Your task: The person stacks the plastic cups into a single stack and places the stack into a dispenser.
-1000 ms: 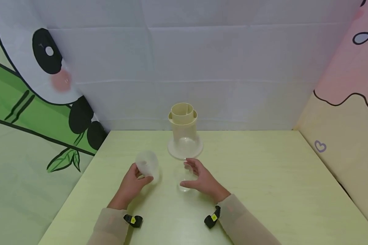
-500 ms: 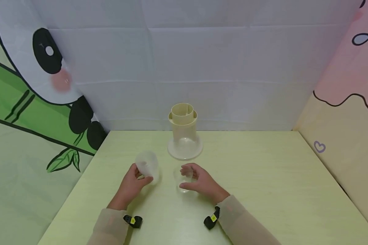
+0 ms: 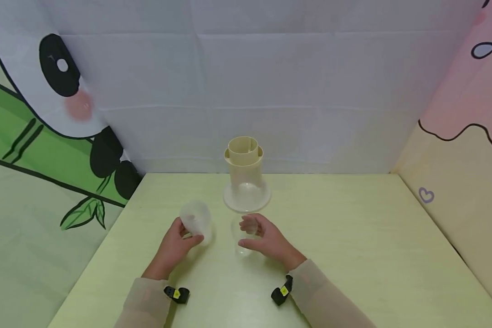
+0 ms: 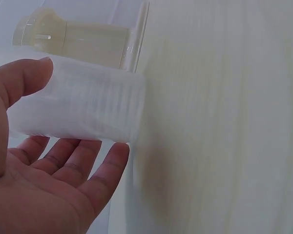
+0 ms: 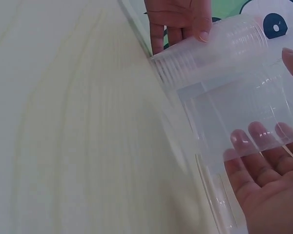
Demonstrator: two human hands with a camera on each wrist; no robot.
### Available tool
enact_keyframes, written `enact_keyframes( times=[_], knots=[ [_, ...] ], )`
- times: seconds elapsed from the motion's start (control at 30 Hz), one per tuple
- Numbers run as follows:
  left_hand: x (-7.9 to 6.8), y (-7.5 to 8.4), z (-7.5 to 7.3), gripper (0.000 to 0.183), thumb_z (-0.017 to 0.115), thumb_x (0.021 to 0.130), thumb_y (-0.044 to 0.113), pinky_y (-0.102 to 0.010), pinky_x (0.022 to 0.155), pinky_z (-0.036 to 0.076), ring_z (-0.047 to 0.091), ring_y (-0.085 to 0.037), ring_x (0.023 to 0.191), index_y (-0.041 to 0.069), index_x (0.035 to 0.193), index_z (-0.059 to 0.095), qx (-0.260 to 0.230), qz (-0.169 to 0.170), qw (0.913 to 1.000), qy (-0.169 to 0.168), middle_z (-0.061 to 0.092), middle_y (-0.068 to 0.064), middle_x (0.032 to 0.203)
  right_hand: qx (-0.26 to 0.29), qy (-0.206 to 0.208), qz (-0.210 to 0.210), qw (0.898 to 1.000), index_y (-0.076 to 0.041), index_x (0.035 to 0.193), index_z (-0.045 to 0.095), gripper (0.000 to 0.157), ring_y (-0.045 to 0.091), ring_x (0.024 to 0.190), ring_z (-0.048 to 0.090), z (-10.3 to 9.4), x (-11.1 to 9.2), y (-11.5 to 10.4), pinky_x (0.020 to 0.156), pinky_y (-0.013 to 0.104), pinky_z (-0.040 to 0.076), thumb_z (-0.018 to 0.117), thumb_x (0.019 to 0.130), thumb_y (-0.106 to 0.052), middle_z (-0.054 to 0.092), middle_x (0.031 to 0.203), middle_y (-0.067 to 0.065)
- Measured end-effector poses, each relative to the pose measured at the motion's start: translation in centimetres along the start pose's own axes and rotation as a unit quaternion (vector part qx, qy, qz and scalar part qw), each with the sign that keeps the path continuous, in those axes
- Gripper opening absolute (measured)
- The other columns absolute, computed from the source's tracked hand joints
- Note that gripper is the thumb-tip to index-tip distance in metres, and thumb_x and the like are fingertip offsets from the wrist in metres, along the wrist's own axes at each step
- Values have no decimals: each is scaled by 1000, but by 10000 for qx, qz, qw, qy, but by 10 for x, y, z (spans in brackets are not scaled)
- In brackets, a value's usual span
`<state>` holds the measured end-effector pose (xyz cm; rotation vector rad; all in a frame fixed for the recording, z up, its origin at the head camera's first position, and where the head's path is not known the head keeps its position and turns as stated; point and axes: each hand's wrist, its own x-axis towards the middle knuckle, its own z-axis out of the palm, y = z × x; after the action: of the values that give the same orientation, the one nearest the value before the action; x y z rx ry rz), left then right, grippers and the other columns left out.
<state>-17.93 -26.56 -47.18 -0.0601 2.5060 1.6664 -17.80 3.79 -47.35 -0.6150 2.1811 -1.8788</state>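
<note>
My left hand [image 3: 177,246] holds a stack of nested clear plastic cups [image 3: 195,217] between thumb and fingers, with its ridged rims towards the table in the left wrist view. Nearer the middle, my right hand [image 3: 270,239] curves around one clear plastic cup [image 5: 234,112]. Its fingers show through the cup's wall and its thumb lies on the opposite side. How firmly the thumb presses is unclear. Behind both hands stands a yellowish cylinder [image 3: 246,171] with a narrower tube at its top, on a round clear base [image 3: 248,202].
The pale wooden table [image 3: 336,228] spreads out on both sides of the hands. A white cloth backdrop [image 3: 270,82] rises directly behind its far edge, with cartoon-printed panels at left and right. Each wrist wears a small black device.
The right hand's fingers have drawn in a little around the cup, mostly during the first half second. The left hand and its stack stay nearly still; the view shifts slightly.
</note>
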Motion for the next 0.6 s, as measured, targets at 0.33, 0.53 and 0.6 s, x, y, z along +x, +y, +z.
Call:
enact_keyframes(
  times=[0.33, 0.53, 0.6],
  knots=[
    [1, 4, -1, 82, 79, 92, 24, -61, 109, 42, 42, -40, 142, 9, 156, 30, 29, -26, 10000, 11, 44, -18, 156, 63, -71, -32, 9999, -16, 145, 49, 60, 23, 129, 57, -6, 8, -10, 113, 45, 41, 79, 93, -19, 56, 142, 18],
    [0, 4, 0, 82, 79, 92, 23, -62, 109, 41, 40, -41, 144, 8, 156, 30, 20, -49, 10000, 18, 42, -19, 157, 139, -214, -48, 9997, -15, 145, 50, 58, 31, 130, 56, -14, 13, -25, 111, 47, 43, 78, 94, -17, 60, 137, 10],
    [0, 2, 0, 82, 79, 92, 22, -61, 109, 41, 40, -41, 143, 7, 156, 30, 5, -54, 10000, 27, 42, -20, 157, 91, -269, -85, 9996, -14, 145, 50, 59, 34, 130, 55, -16, 15, -27, 111, 47, 42, 78, 94, -18, 61, 135, 7]
  ],
)
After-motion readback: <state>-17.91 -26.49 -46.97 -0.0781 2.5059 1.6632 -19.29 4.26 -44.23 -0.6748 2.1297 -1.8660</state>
